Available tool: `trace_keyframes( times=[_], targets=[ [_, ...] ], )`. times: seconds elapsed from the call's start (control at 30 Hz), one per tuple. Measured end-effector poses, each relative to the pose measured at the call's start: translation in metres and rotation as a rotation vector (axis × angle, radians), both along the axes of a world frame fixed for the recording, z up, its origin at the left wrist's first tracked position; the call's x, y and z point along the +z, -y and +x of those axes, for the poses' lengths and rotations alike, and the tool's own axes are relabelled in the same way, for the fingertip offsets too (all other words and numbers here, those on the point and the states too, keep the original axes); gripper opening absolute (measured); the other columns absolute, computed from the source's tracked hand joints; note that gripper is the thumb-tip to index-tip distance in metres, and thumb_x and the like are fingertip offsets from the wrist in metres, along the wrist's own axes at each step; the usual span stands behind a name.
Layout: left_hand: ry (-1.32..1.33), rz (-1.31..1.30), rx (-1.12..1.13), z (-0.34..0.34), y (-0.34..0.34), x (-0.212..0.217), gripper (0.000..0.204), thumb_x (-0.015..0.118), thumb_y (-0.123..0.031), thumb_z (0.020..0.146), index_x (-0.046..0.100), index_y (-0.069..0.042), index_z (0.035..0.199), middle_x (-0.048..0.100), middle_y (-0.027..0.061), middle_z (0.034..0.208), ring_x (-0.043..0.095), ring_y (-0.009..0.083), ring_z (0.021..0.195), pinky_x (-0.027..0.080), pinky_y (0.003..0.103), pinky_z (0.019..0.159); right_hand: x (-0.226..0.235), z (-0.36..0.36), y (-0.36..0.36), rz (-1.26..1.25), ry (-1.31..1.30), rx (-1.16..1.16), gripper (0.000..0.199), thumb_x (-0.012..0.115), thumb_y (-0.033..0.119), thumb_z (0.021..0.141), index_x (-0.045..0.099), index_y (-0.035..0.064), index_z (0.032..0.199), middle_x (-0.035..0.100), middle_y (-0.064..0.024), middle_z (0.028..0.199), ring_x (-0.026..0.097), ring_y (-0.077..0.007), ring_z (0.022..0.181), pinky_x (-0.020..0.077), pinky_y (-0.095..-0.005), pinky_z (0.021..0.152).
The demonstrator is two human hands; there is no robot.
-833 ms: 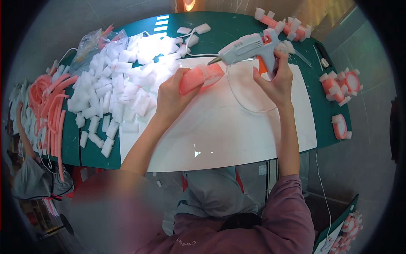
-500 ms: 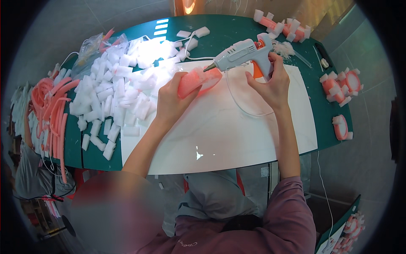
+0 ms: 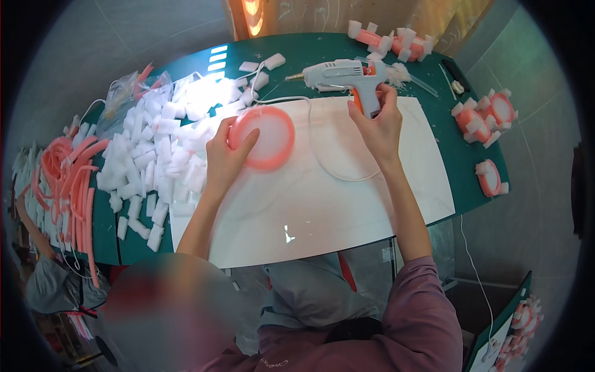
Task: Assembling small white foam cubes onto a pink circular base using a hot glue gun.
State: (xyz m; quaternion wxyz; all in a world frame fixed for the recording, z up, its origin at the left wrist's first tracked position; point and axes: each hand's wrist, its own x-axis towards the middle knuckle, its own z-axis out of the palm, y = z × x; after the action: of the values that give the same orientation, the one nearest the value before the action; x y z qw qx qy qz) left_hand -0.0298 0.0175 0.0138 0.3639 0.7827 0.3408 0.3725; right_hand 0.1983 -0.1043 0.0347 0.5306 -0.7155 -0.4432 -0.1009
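My left hand is closed on the edge of a pink foam ring, thumb lying across its pale middle. The ring is tilted so that its round face shows, held over the white board. My right hand grips a grey-white glue gun by its handle, near the orange trigger. The nozzle points left, above the ring and apart from it. A white cord loops down from the gun across the board.
White foam blocks are heaped on the left. Pink foam strips lie beyond them, near another person's arm. Pink rings with white blocks attached line the green table's right side. A clear plastic bag stands at the back left.
The glue gun has moved left and away from the ring, its nozzle now level. My left hand has moved left and turned the ring so its round face shows.
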Motion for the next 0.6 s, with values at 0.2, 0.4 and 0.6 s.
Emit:
trace_keyframes(
  times=[0.2, 0.4, 0.6],
  targets=[
    [-0.203, 0.585, 0.132, 0.004, 0.007, 0.008, 0.044, 0.067, -0.025, 0.072, 0.053, 0.000, 0.105, 0.055, 0.0164, 0.102, 0.054, 0.0282, 0.093, 0.045, 0.035, 0.080, -0.011, 0.004, -0.004, 0.023, -0.272, 0.090, 0.055, 0.073, 0.023, 0.066, 0.041, -0.0024, 0.102, 0.057, -0.0143, 0.083, 0.059, -0.0232, 0.072, 0.0469, -0.0306, 0.063],
    [-0.093, 0.613, -0.041, 0.007, 0.036, 0.020, 0.029, 0.061, -0.014, 0.078, 0.054, 0.000, 0.102, 0.054, 0.0143, 0.102, 0.053, 0.0260, 0.093, 0.044, 0.035, 0.076, -0.014, -0.034, -0.008, -0.105, -0.470, 0.341, 0.063, 0.073, 0.033, 0.067, 0.037, -0.0010, 0.106, 0.056, -0.0143, 0.088, 0.058, -0.0214, 0.078, 0.0467, -0.0292, 0.067],
    [0.107, -0.246, -0.389, 0.051, 0.076, 0.015, 0.029, 0.044, -0.016, 0.089, 0.046, 0.004, 0.110, 0.058, 0.0132, 0.092, 0.058, 0.0159, 0.081, 0.049, 0.028, 0.066, -0.004, -0.054, -0.002, 0.110, -0.891, 0.656, 0.046, 0.057, 0.029, 0.084, 0.032, -0.0002, 0.110, 0.050, -0.0106, 0.094, 0.054, -0.0144, 0.079, 0.0460, -0.0259, 0.066]
  ],
)
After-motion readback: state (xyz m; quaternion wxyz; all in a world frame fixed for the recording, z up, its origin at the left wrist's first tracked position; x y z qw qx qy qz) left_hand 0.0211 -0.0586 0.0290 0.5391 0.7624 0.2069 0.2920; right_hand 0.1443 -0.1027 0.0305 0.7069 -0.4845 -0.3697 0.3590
